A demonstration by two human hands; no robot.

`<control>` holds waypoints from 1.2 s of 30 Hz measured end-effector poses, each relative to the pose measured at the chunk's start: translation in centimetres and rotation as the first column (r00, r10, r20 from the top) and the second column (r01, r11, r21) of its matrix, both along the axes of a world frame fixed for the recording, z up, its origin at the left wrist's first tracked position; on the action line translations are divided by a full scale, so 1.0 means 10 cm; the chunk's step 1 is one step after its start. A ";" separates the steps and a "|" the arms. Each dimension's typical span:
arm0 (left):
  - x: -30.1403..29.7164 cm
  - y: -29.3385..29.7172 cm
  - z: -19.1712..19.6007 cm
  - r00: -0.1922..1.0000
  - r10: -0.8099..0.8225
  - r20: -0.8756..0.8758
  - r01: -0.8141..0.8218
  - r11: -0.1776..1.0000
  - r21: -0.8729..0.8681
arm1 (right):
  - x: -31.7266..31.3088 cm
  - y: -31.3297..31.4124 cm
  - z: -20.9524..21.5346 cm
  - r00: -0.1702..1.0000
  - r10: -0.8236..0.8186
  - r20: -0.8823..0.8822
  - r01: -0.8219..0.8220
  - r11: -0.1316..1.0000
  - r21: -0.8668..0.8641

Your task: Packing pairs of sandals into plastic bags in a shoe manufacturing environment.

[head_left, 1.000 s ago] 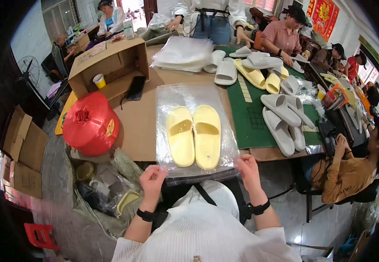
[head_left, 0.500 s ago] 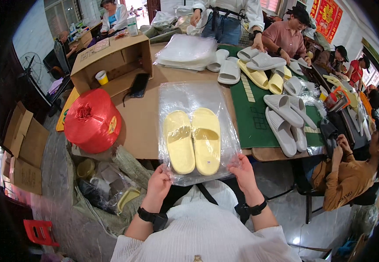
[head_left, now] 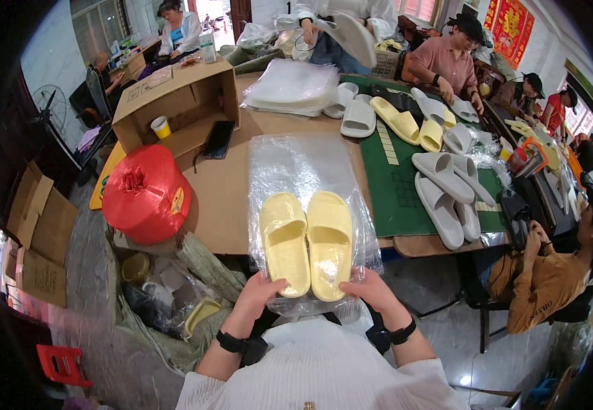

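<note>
A pair of pale yellow slippers [head_left: 330,256] lies side by side in front of me, toes pointing away, with clear plastic glinting over them. Pinched at the left slipper's heel is the plastic, thumb on top, by my left hand [head_left: 259,295]. At the other heel my right hand [head_left: 373,294] has the same kind of grip, also thumb on top. The clear plastic bag [head_left: 296,164] spreads over the table beyond the toes, and crumpled film hangs below the heels. Most of my fingers are hidden underneath.
A red roll of plastic twine [head_left: 144,198], a black phone [head_left: 218,139] and an open cardboard box [head_left: 173,102] stand left. Clear bags [head_left: 293,82] are stacked behind. Grey slippers [head_left: 440,195] rest on the green mat [head_left: 395,184]. A woven sack [head_left: 204,270] sits below left. Co-workers surround the table.
The yellow slippers have come toward me, and my hands have shifted from the bag's corners to the heels. Across the table, a co-worker has lifted a grey slipper.
</note>
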State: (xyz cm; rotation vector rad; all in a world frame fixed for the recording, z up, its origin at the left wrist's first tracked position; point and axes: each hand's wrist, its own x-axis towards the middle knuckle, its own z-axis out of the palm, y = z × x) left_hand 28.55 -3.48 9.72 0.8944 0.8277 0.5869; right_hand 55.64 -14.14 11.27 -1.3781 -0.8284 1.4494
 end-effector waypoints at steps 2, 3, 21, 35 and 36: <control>-0.06 0.01 -0.02 1.000 0.002 0.009 -0.002 1.000 -0.020 | -0.01 -0.02 0.07 0.997 0.026 0.071 -0.024 0.999 -0.032; -0.07 -0.01 0.00 1.000 0.003 0.009 -0.002 1.000 -0.018 | -0.03 -0.02 0.06 0.997 0.026 0.071 -0.024 0.999 -0.031; 0.26 -0.14 0.21 0.893 0.122 0.433 -0.128 0.992 -0.015 | -0.30 0.22 0.15 0.860 -0.387 0.334 0.196 0.854 0.483; 0.27 -0.03 0.24 0.920 0.246 0.304 -0.296 0.946 0.131 | 0.01 0.38 -0.07 0.875 -0.068 0.480 -0.253 0.781 0.571; 0.22 -0.01 0.25 0.928 0.248 0.280 -0.294 0.946 0.139 | 0.04 0.43 -0.06 0.840 -0.119 0.529 -0.278 0.742 0.610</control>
